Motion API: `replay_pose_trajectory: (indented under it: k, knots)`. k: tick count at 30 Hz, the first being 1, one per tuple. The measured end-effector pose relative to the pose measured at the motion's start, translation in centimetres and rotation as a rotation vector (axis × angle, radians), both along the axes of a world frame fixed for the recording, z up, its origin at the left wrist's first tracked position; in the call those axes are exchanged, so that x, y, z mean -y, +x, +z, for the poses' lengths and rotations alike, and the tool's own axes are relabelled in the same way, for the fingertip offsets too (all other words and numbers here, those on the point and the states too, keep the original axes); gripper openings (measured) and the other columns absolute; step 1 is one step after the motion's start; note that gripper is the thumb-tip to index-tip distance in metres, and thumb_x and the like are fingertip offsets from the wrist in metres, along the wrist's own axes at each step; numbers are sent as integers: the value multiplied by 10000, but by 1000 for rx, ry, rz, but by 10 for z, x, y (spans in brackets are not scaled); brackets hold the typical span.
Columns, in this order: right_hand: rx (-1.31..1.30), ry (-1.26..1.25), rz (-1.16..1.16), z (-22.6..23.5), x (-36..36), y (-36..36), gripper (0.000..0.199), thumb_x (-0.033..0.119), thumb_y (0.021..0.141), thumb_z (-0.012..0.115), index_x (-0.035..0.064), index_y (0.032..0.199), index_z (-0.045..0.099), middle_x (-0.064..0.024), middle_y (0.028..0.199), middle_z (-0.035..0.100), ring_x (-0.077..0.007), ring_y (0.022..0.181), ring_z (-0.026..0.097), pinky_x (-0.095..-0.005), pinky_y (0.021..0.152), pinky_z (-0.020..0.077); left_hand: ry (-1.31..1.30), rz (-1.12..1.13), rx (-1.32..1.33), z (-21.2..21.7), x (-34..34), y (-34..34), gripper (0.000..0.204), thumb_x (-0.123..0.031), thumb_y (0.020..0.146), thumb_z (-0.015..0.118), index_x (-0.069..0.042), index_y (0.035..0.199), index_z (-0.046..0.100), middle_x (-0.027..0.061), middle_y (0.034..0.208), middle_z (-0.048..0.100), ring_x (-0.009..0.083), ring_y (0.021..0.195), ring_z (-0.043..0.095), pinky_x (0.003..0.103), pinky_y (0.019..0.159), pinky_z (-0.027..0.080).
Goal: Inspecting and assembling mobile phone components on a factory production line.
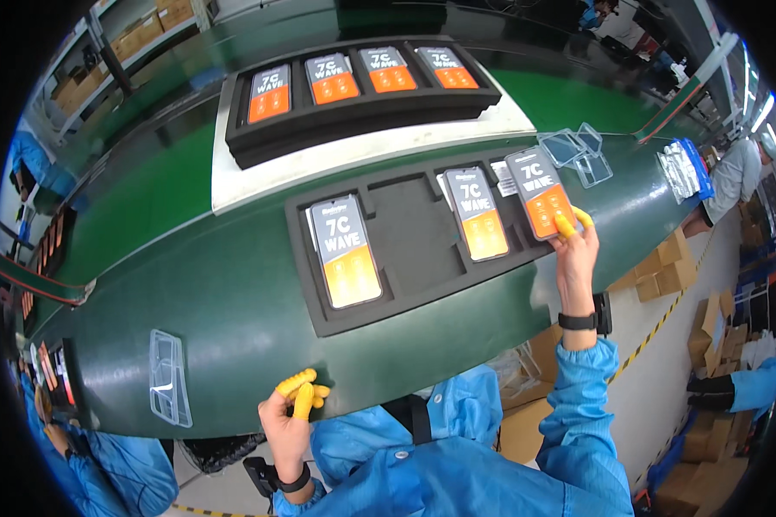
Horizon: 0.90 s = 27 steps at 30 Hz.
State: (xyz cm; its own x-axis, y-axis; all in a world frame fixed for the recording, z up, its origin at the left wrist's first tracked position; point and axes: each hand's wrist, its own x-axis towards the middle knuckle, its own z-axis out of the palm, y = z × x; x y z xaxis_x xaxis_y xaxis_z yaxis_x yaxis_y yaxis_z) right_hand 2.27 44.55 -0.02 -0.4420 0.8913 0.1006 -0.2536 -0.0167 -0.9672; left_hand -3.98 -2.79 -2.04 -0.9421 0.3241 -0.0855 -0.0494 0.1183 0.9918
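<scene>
My right hand (576, 258), wearing yellow finger cots, grips the lower edge of a smartphone (539, 194) with a grey and orange printed front. That phone is tilted over the right end of a black foam tray (341, 321). In the tray lie a phone at the left (347, 250) and another right of the middle (477, 215), with a bare recess between them. My left hand (291, 414), also in yellow finger cots, is near the belt's front edge, left of the tray. Its fingers are curled in towards the thumb, and nothing shows in them.
Behind, stacked foam trays (276, 138) with several phones rest on a white board (233, 185). Clear plastic cases lie on the green belt at right (578, 151) and left (169, 379). Silvery packets (679, 172) sit farther right. Cartons (664, 263) stand on the floor; co-workers are at both sides.
</scene>
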Motion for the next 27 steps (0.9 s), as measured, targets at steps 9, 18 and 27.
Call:
replay_pose_trajectory:
  k: [9,18,27]
  knots:
    - [757,582,-6,24,-39,-7,148,46,842,609,-56,902,699,-132,761,716,-204,711,699,-308,650,520,-85,124,-55,7,14,-2,201,-19,931,625,68,1110,654,127,842,726,129,720,672,232,673,526]
    - [464,604,172,98,30,-3,252,37,846,634,-48,1079,676,-149,879,723,-181,768,677,-297,713,528,-70,130,-110,10,2,-17,217,-14,938,618,61,1140,644,120,833,723,115,688,642,227,650,506]
    - [-287,335,1051,190,189,-3,424,11,852,622,-71,1266,579,-139,893,702,-182,714,651,-299,618,514,-315,208,-322,-6,-22,-8,221,-12,932,633,16,1149,663,97,804,722,68,652,603,206,615,480]
